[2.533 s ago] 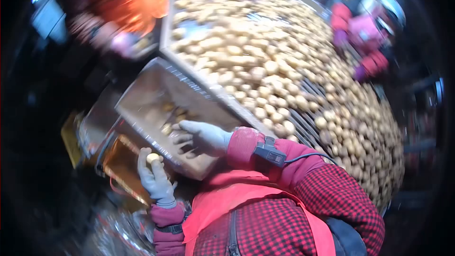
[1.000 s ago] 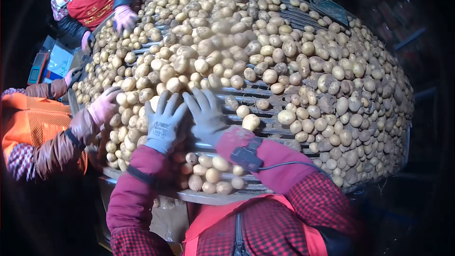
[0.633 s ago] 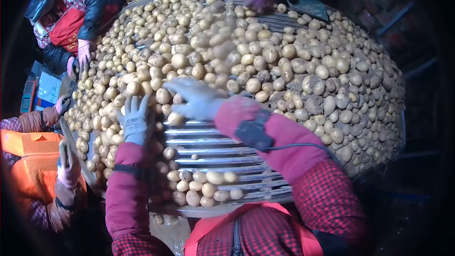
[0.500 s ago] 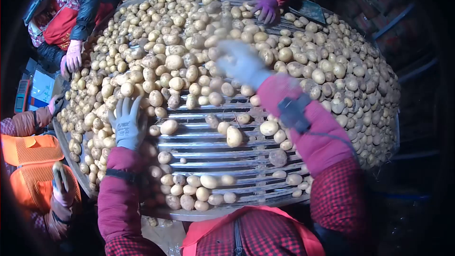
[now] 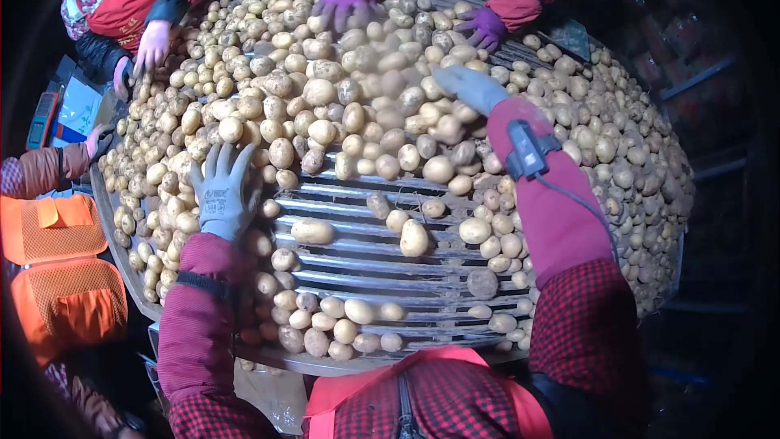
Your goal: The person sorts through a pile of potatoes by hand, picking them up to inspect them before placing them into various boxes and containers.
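A heap of pale potatoes [image 5: 357, 106] covers a table of metal rollers [image 5: 357, 252]. My left hand [image 5: 223, 191], in a grey glove, lies flat with spread fingers on potatoes at the near left. My right hand [image 5: 470, 86], also grey-gloved, stretches far over the pile, fingers resting on potatoes, with nothing gripped. A black device with a cable [image 5: 526, 150] is strapped to my right forearm. Bare rollers show between my arms, with a few loose potatoes [image 5: 413, 237] on them.
Other people work around the table: purple-gloved hands [image 5: 345, 2] at the far side, a pink-gloved hand [image 5: 152, 42] at the far left, a person in an orange vest [image 5: 61, 264] at the near left. A row of potatoes [image 5: 341, 325] lies along the near rim.
My right hand has reached farther across the pile. My left hand stayed on the left potatoes. More potatoes have rolled onto the bare rollers.
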Demonstrator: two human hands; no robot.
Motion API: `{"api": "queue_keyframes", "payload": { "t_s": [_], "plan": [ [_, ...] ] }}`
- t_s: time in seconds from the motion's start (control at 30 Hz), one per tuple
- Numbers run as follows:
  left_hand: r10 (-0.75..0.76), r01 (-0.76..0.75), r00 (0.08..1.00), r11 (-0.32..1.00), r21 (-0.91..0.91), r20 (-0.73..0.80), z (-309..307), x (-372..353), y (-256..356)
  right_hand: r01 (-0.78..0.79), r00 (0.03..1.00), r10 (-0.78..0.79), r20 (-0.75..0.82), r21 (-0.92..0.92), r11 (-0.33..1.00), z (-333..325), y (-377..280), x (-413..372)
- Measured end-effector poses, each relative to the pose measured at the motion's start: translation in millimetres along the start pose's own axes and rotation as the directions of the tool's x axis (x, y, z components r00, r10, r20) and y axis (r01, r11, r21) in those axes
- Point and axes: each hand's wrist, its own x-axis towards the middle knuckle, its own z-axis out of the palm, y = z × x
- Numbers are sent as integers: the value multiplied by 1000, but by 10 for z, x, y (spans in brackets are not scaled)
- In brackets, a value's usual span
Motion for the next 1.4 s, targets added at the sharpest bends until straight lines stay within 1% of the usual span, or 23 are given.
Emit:
{"api": "queue_keyframes", "payload": {
  "t_s": [0.03, 0.1, 0.13, 0.2, 0.23, 0.3, 0.37, 0.43, 0.5, 0.53, 0.57, 0.63, 0.73, 0.77, 0.83, 0.9, 0.93, 0.97, 1.07, 1.2, 1.3, 1.33, 1.4],
  "plan": [
    [-3, 3, 1000, 1000, 2, 6, -8, -1, 6, 29, 1000, -29, 11, 23, 999, -34, -236, -77],
    [1, -1, 1000, 1000, 3, 11, -15, 3, 6, -128, 992, 128, -3, 78, 989, -35, -743, -208],
    [1, -1, 1000, 1000, 0, 7, 8, 2, -6, -194, 981, 186, 56, 199, 961, -175, -1167, -352],
    [-6, 6, 1000, 1000, 5, 27, 33, -5, -11, -163, 983, 180, -28, 303, 939, 125, -1389, -398],
    [-4, 4, 1000, 1000, 13, 31, 17, 21, -22, -66, 978, 117, -175, 274, 959, 485, -1270, -322],
    [-4, 3, 998, 1000, 25, 60, -3, -7, -17, -153, 988, 147, 49, 188, 970, 311, -1923, -490],
    [-16, 14, 997, 1000, 22, 76, 54, 12, -48, -191, 972, 193, -137, 27, 981, 734, -2207, -723],
    [-35, 33, 995, 999, 15, 95, 56, 4, -52, -91, 985, 101, -136, 78, 993, 979, -2374, -940],
    [-27, 25, 996, 1000, 15, 83, 47, 16, -50, 3, 981, -2, -193, 5, 1000, 1190, -2547, -1128],
    [-20, 19, 997, 1000, 22, 70, 74, 7, -64, 65, 987, -57, -150, 44, 997, 1200, -2617, -1245],
    [-11, 9, 998, 999, 30, 60, 102, -8, -85, 188, 949, -179, -258, 12, 982, 1276, -2688, -1389],
    [-1, -2, 999, 999, 53, 42, 145, 2, -115, 314, 896, -291, -337, 13, 949, 1499, -2781, -1630],
    [14, -14, 1000, 998, 58, 9, 226, -22, -165, 391, 903, -340, -260, 175, 904, 1679, -2781, -2120],
    [18, -18, 1000, 998, 65, 8, 185, -28, -141, 354, 924, -302, -233, 228, 907, 1531, -2790, -2289],
    [37, -36, 999, 998, 48, -27, 272, -28, -197, 329, 874, -189, -448, 259, 908, 1396, -2550, -2691],
    [53, -49, 997, 997, 62, -61, 228, -36, -150, 65, 877, 19, -480, 158, 985, 936, -2269, -3150],
    [59, -55, 995, 997, 54, -78, 230, -31, -141, -118, 782, 129, -610, 60, 991, 981, -1950, -3473],
    [61, -57, 994, 997, 49, -95, 220, -33, -140, -279, 722, 375, -582, 251, 927, 605, -1972, -3695],
    [63, -60, 995, 998, 37, -76, 212, -35, -160, -585, 473, 517, -713, 186, 790, 124, -1578, -4363],
    [53, -51, 996, 998, 37, -70, 210, -24, -146, -710, 412, 443, -796, 24, 704, 465, -931, -4826],
    [28, -23, 995, 998, 53, -92, 249, -45, -123, -724, 333, 549, -766, 165, 670, 461, -1038, -4653],
    [15, -11, 997, 999, 49, -74, 224, -36, -108, -555, 326, 620, -714, 386, 737, 463, -1096, -4525],
    [-5, 7, 999, 999, 41, -49, 182, -54, -51, -602, 460, 499, -734, 155, 783, 508, -1261, -4365]
  ]
}}
